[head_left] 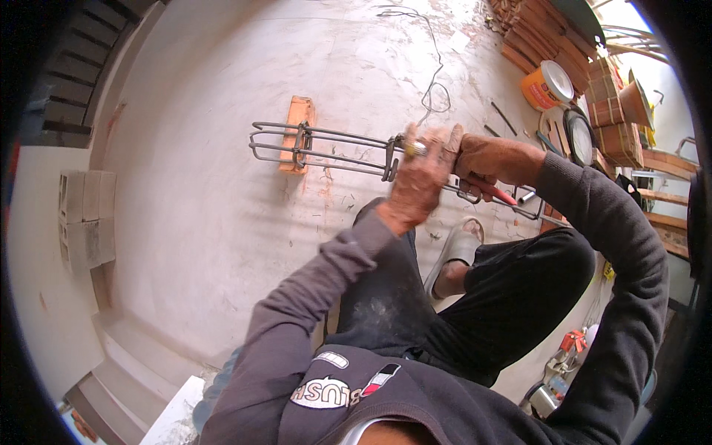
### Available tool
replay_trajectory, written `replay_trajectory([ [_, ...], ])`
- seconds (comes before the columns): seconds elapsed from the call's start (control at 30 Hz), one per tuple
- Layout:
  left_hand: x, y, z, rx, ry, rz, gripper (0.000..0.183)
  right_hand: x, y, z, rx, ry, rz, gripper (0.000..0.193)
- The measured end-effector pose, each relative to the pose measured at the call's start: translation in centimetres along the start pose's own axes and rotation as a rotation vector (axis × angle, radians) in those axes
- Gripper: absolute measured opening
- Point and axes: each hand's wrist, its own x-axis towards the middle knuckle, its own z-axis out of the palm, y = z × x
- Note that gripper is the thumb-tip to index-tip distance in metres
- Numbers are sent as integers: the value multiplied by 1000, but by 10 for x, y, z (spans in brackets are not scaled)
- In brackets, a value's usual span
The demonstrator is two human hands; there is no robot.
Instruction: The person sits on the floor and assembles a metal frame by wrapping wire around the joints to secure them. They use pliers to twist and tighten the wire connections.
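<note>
A long, narrow rebar cage [348, 150] runs left to right in front of me. Bent stirrups ring its thin steel bars, and its left end rests on an orange brick [297, 111]. Over the middle of the cage is my left hand [424, 174], smeared by motion; its grip is unclear. Just right of it, touching or nearly so, my right hand [497, 162] closes on red-handled pliers [500, 194]. Their jaws are hidden behind the hands. Below the cage's right part, my sandalled foot [461, 248] stands on the floor.
A loop of thin wire [437, 93] lies on the floor ahead. An orange bucket [547, 85] stands at right, near stacked clay tiles [545, 33] and bundled bricks [612, 111]. Hollow blocks [87, 215] sit by the left wall. Steps [122, 374] lie lower left.
</note>
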Motion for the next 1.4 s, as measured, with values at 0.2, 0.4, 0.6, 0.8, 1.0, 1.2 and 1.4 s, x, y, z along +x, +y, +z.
replay_trajectory([
  [0.2, 26, 5, 45, -118, 277, -146, 69, -4, -32, -10, 149, 98, 337, 23],
  [0.4, 26, -15, 46, -175, 380, -67, 44, -5, -61, 29, -1265, 486, 96, 15],
  [0.6, 40, -12, 32, -275, 315, -132, 32, -14, -62, 51, -2166, 656, 61, 25],
  [0.8, 21, -38, -14, -229, 85, -147, 95, -6, -67, 15, -2155, 626, -41, 21],
  [1.0, -23, -82, -15, 42, -65, -217, 87, 14, -82, -3, -2036, 433, 118, 10],
  [1.2, -24, -76, 2, 119, 7, -236, 54, 19, -87, -39, -1684, 391, -265, 16],
  [1.4, -27, -79, 4, 132, 50, -236, 49, 42, -130, -54, -1091, 82, 588, 17],
])
